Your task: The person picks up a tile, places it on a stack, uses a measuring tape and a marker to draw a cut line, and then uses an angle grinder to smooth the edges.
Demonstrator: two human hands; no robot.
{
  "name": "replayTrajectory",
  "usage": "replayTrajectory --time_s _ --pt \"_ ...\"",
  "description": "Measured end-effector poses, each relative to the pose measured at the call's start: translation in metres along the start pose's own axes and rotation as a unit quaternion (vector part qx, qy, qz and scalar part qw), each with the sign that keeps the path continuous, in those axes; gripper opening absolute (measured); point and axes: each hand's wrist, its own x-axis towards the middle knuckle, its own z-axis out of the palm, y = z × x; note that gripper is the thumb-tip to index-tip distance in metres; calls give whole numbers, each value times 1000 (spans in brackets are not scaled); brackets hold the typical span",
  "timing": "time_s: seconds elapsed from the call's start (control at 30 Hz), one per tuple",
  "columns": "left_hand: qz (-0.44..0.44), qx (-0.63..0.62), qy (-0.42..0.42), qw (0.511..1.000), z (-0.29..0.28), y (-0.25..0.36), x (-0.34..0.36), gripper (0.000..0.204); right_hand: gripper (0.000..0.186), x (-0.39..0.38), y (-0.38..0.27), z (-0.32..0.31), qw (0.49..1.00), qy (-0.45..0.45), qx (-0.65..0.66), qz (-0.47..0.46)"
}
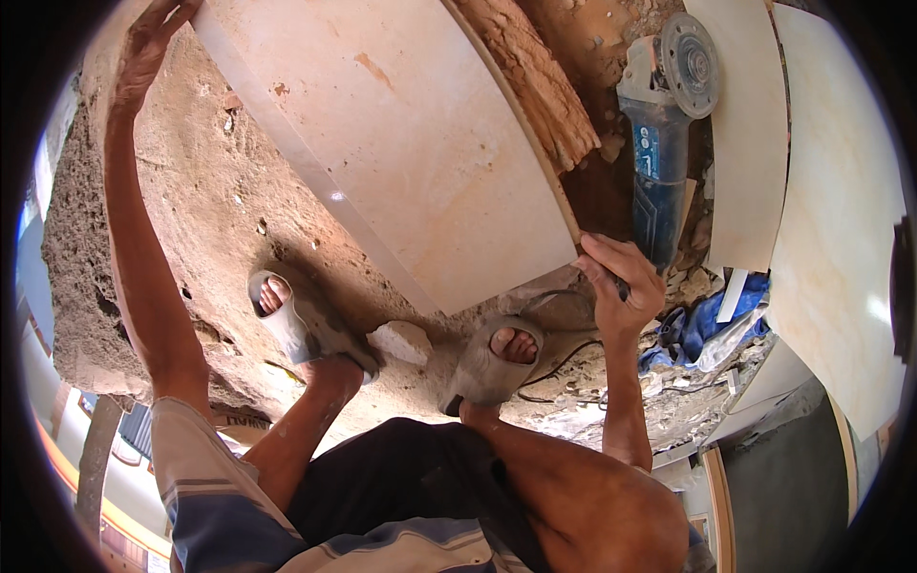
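A large, cream, marbled tile (pixel 401 162) with a paler strip along its left side lies at an angle over the dusty ground in front of me. My left hand (pixel 148 53) grips the tile at its far left corner, near the top of the view. Fingers of my right hand (pixel 621 272) are closed on the near right corner. A dark shape behind those fingers is too hidden to name. Just beyond my right hand lies a blue angle grinder (pixel 659 162) with a metal guard. A rough orange-brown chunk (pixel 530 86) shows along the tile's right edge.
My sandalled feet (pixel 306 315) stand below the tile, beside a pale stone (pixel 401 342). Two cream panels (pixel 831 191) lie at the right, near a crumpled blue cloth (pixel 697 325), a dark cable (pixel 564 368) and rubble. A dark grey surface (pixel 783 477) is at lower right.
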Motion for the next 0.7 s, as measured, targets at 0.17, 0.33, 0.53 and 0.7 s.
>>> replayTrajectory --time_s 0.17,0.33,0.53,0.7 --pt "17 -57 -10 998 -3 19 11 47 31 3 7 -2 1000 -14 18 1" --pt "-23 -92 30 995 6 54 15 37 29 9 11 -1 999 -13 29 -11" --pt "-33 -80 14 996 0 26 14 48 31 7 2 2 995 6 -67 -79" --pt "-112 -47 61 991 -7 -8 -6 56 31 0 3 7 996 19 -51 -69"
